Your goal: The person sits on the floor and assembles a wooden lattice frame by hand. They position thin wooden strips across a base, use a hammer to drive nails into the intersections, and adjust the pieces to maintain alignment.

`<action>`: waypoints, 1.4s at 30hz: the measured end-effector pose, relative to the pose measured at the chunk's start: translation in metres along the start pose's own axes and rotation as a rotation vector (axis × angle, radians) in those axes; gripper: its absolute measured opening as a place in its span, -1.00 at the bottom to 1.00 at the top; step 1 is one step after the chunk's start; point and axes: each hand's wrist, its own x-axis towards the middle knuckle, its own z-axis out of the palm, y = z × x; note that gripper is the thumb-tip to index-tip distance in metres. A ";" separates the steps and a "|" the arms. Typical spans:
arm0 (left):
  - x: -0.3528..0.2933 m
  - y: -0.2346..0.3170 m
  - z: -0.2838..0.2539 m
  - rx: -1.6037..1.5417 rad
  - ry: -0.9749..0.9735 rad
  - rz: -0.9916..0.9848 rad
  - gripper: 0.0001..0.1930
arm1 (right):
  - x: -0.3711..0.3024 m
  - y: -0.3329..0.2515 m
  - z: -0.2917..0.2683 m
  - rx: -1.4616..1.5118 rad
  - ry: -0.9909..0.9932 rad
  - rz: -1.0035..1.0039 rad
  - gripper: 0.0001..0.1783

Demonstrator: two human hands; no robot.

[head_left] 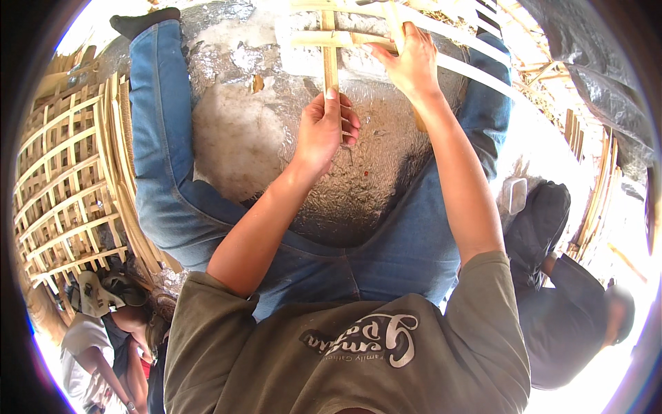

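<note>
- Bamboo strip (330, 65): left hand (323, 131) grip closed round near end, probably steadying.
- Cross strip (345, 38) near floor's (238, 127) far edge: right hand (414, 65) grip pinched on right end, likely bracing.

Smooth bamboo strips (329, 65), matt denim trousers (160, 117)

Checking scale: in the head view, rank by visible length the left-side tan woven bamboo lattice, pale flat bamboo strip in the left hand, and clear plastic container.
1. Tan bamboo lattice
2. Pale bamboo strip, in the left hand
3. Clear plastic container
</note>
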 end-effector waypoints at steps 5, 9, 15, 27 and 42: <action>0.001 0.004 -0.002 -0.007 0.003 -0.056 -0.58 | 0.001 0.000 -0.001 -0.035 -0.035 0.007 -0.36; 0.003 0.000 -0.002 -0.033 -0.005 -0.068 -0.58 | 0.000 -0.005 -0.002 -0.077 -0.022 -0.020 -0.39; 0.003 -0.002 -0.003 -0.032 -0.012 -0.081 -0.58 | 0.003 -0.001 -0.006 -0.064 -0.082 -0.046 -0.47; -0.002 0.004 0.002 0.191 0.108 0.019 -0.69 | -0.005 -0.003 0.000 0.061 0.031 -0.110 -0.59; -0.007 0.035 0.023 1.356 0.245 0.474 -0.04 | -0.007 0.002 0.006 0.060 0.111 -0.198 -0.55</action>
